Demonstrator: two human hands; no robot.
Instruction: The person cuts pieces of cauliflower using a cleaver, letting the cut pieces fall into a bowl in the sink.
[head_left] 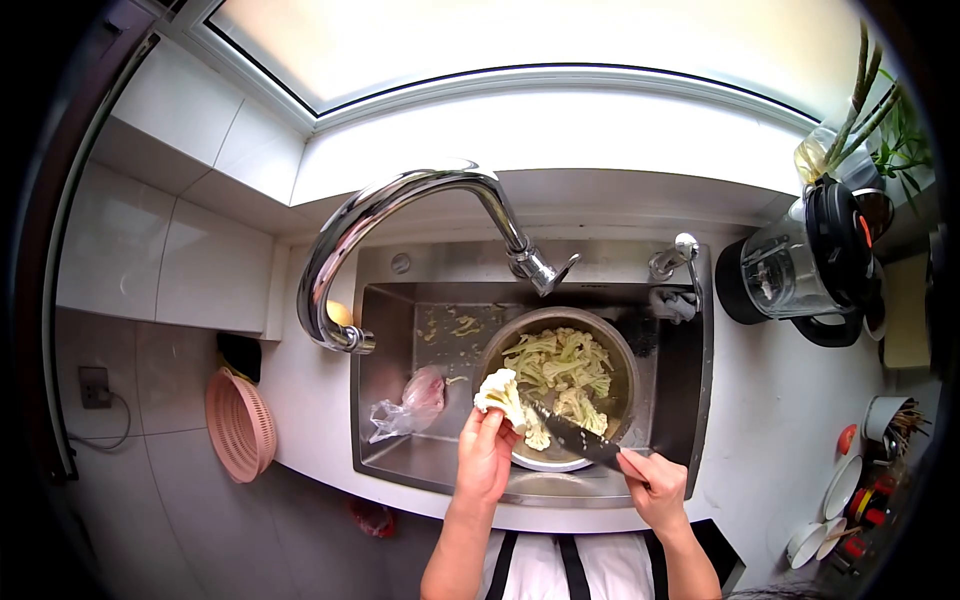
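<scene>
My left hand (485, 455) grips a piece of cauliflower (500, 393) above the near left rim of a round metal bowl. In my right hand (655, 485) is a knife (580, 440) with a dark blade, its tip end against the cauliflower. A smaller floret hangs at the blade beside my left fingers. Below, the metal bowl (632, 375) stands in the sink and holds many cut cauliflower pieces (560, 360). My right fingers are wrapped around the knife handle, which they mostly hide.
The steel sink (400, 320) has cauliflower scraps and a plastic bag with pinkish contents (420, 395) on its left. A chrome faucet (400, 190) arches over it. To the right stand a blender (800, 265) and bowls (843, 485); a pink basket (240, 425) is at left.
</scene>
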